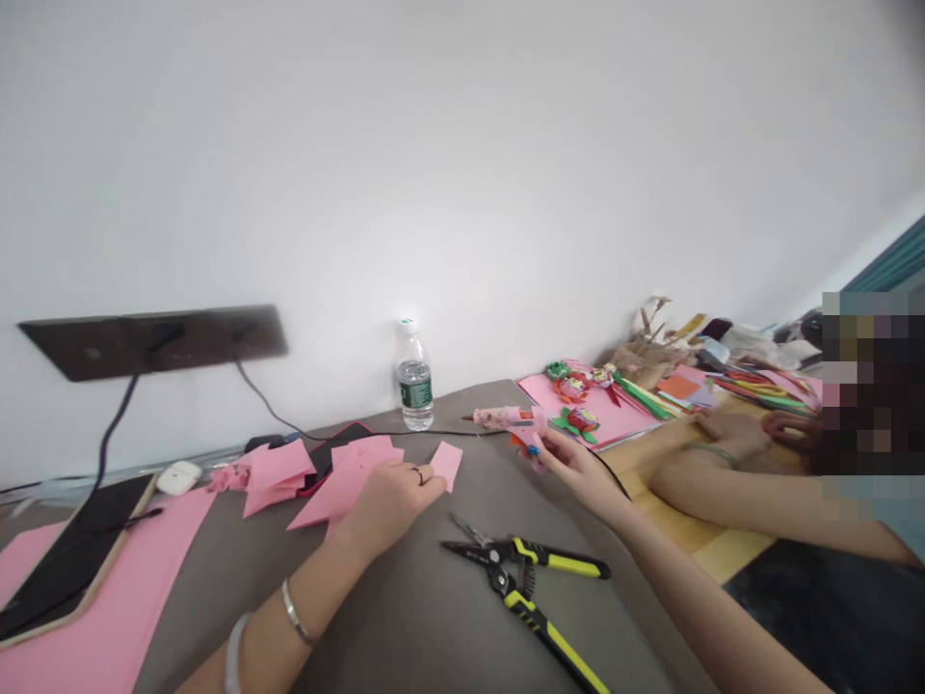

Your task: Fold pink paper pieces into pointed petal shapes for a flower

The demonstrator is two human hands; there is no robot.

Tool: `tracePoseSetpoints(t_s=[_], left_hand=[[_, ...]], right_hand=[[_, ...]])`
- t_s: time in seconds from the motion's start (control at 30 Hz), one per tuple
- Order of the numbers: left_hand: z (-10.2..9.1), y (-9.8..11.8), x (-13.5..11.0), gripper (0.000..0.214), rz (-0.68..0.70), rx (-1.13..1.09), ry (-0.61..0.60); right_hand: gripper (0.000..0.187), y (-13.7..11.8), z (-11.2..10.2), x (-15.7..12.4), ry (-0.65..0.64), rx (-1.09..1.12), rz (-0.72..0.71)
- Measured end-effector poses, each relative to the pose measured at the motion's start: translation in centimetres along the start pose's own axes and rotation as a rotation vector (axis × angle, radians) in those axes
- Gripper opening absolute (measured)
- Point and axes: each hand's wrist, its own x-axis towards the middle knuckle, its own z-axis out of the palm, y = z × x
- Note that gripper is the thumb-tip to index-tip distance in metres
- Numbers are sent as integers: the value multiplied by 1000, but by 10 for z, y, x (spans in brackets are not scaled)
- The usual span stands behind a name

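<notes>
My left hand (pixel 394 503) is closed, with a small pink paper slip (pixel 449 463) sticking out beyond its fingers. Behind its wrist and knuckles lie larger folded pink papers (pixel 351 482). My right hand (pixel 570 465) is wrapped around a pink hot glue gun (pixel 502 416), whose nozzle points left above the grey tabletop. The trigger side is partly hidden by my fingers. Between my forearms lies a pair of wire-stripper pliers (pixel 498 569) with yellow and black handles, its jaws apart.
A water bottle (pixel 415 381) stands against the wall. Paper-and-candy flowers (pixel 578 421) lie on pink sheets at right. A phone (pixel 79 554) and a white earbud case (pixel 178 476) are at left. A cable (pixel 278 414) runs from the wall socket. Another person's arms (pixel 758 501) rest at right.
</notes>
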Motion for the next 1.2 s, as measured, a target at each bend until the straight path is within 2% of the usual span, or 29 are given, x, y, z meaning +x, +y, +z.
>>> tracePoseSetpoints(t_s=[0.1, 0.23, 0.53, 0.73, 0.8, 0.87, 0.97, 1.03, 1.07, 1.1, 1.17, 1.2], left_hand=[[8, -2, 16, 17, 50, -4, 16], [17, -8, 30, 16, 58, -12, 37], [25, -14, 25, 21, 0, -33, 23], [22, -13, 24, 13, -44, -61, 17], [17, -13, 21, 17, -88, -77, 28], [8, -15, 16, 31, -158, -87, 38], [-12, -19, 1, 41, -289, -87, 51], [-30, -21, -14, 42, -369, -92, 63], [-40, -21, -23, 41, -420, -108, 71], [-50, -22, -32, 40, -514, -190, 86], [-67, -24, -50, 38, -678, -388, 126], [-73, -26, -58, 35, -734, -484, 151]], right_hand=[[51, 0, -4, -1, -16, -6, 3], [48, 6, 2, -4, -53, -37, 16], [33, 22, 23, -6, -23, -189, 4], [36, 22, 25, -6, -8, -292, -16], [36, 20, 25, -6, -7, -318, -21], [37, 19, 23, -6, 2, -342, -24], [42, 10, 16, -15, 48, -382, -23], [39, -1, 14, -33, 118, -425, -27], [34, -9, 15, -46, 209, -476, -40], [29, -16, 19, -60, 248, -511, -57], [30, -27, 33, -92, 169, -550, -125], [40, -31, 43, -108, 95, -580, -156]])
